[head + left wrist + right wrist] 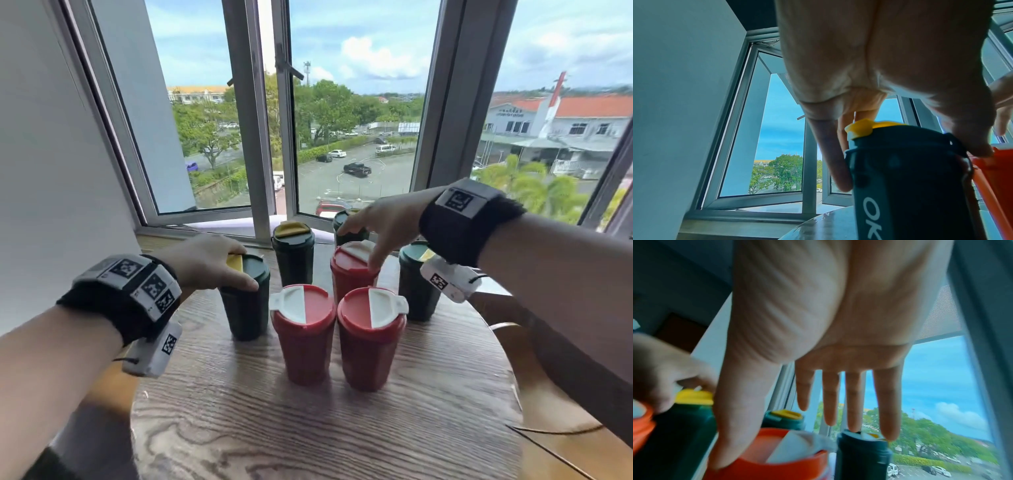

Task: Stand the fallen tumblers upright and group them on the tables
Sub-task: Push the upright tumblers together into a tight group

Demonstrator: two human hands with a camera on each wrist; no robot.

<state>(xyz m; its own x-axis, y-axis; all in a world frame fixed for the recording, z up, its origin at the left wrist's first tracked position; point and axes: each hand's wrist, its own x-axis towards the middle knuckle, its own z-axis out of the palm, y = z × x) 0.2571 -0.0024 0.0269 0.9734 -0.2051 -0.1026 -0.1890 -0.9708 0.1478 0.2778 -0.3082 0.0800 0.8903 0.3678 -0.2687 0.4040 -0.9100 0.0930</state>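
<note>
Several tumblers stand upright, close together, on the round wooden table [308, 428]. My left hand [241, 270] grips the lid of the left dark green tumbler [245, 308] [900, 170], thumb on the near rim, fingers [830, 162] down its far side. My right hand [359, 246] is spread flat over the back row. Its thumb touches the lid of the back red tumbler [352, 277] [772, 456]. Its straight fingers [853, 402] hover over the rear green tumbler [349, 236] [861, 456]. In front stand two red tumblers [303, 339] [370, 342].
Two more green tumblers stand at the back middle [293, 260] and at the right [416, 291]. Behind the table are a window sill and an open window frame [263, 171]; a wall [51, 171] is at left. A wooden chair back [513, 346] is at right.
</note>
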